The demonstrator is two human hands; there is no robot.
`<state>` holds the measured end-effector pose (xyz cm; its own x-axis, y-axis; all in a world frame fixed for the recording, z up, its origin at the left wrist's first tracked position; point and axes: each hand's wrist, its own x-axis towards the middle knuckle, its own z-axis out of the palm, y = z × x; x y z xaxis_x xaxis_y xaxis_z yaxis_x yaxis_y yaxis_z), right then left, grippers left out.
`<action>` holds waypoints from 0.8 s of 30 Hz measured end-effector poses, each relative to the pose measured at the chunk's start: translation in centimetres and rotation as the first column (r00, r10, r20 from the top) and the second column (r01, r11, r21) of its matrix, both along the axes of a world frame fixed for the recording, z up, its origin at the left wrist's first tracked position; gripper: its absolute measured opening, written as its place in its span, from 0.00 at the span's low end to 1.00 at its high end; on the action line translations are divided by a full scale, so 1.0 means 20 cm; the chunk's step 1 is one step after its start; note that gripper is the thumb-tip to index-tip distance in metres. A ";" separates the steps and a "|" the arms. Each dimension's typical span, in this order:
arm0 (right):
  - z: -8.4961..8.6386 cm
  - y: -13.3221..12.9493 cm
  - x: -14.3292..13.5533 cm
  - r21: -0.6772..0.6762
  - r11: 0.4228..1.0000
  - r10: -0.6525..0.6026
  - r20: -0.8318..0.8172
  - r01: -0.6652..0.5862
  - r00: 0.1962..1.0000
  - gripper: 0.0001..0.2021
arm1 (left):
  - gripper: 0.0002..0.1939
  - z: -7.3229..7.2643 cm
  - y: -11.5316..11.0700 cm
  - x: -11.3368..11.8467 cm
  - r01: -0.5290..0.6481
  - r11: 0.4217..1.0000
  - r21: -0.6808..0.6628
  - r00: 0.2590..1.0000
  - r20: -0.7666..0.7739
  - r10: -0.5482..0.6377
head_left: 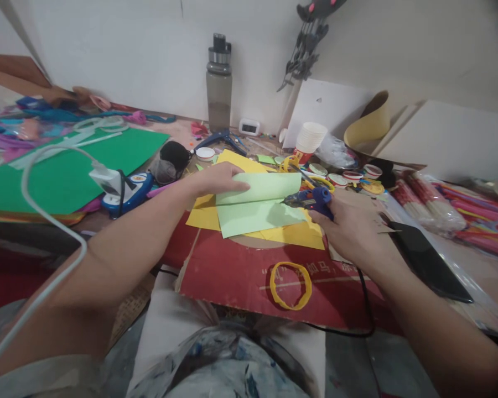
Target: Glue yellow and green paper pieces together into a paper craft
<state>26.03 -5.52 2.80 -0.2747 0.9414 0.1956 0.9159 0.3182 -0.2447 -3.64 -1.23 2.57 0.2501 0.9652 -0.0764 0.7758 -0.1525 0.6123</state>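
My left hand (pixel 218 181) is closed on the far left edge of a light green paper (pixel 253 215), its thumb lying along a folded-over flap. The paper rests on yellow sheets (pixel 290 236). My right hand (pixel 346 224) grips a dark blue glue gun (pixel 313 200) with a small red light on it. Its nozzle points left, at the right end of the paper's fold; whether it touches cannot be told. Near my body, a yellow paper ring (pixel 291 286) lies on the red cardboard (pixel 232 276).
A black cord (pixel 365 293) loops beside the cardboard's right side. A dark phone (pixel 429 260) lies at right. Scissors (pixel 323 182), paper cups (pixel 309 141) and a water bottle (pixel 219 88) stand or lie behind. A blue power strip (pixel 128 193) and green sheets (pixel 58 177) are at left.
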 end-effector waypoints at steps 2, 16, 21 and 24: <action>-0.01 0.01 0.01 -0.021 1.000 -0.008 -0.010 0.008 1.000 0.13 | 0.18 0.00 0.00 0.00 -0.005 1.000 -0.003 1.000 0.013 0.005; -0.03 0.04 -0.01 -0.020 1.000 0.013 -0.055 -0.014 0.998 0.12 | 0.17 0.01 0.00 0.00 -0.041 0.999 -0.021 0.999 0.007 0.041; -0.03 0.04 0.10 0.024 0.999 -0.038 0.012 0.038 0.999 0.14 | 0.18 0.01 0.00 0.00 -0.039 0.999 -0.032 0.999 0.002 0.039; -0.03 0.02 0.16 0.001 1.000 -0.011 0.003 0.011 1.000 0.15 | 0.20 0.00 0.01 0.00 -0.017 0.999 -0.036 1.000 0.012 0.018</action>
<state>29.26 -5.15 2.24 -0.2651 0.9441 0.1958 0.9201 0.3085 -0.2416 -3.71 -1.12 2.65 0.2342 0.9662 -0.1079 0.7707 -0.1168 0.6264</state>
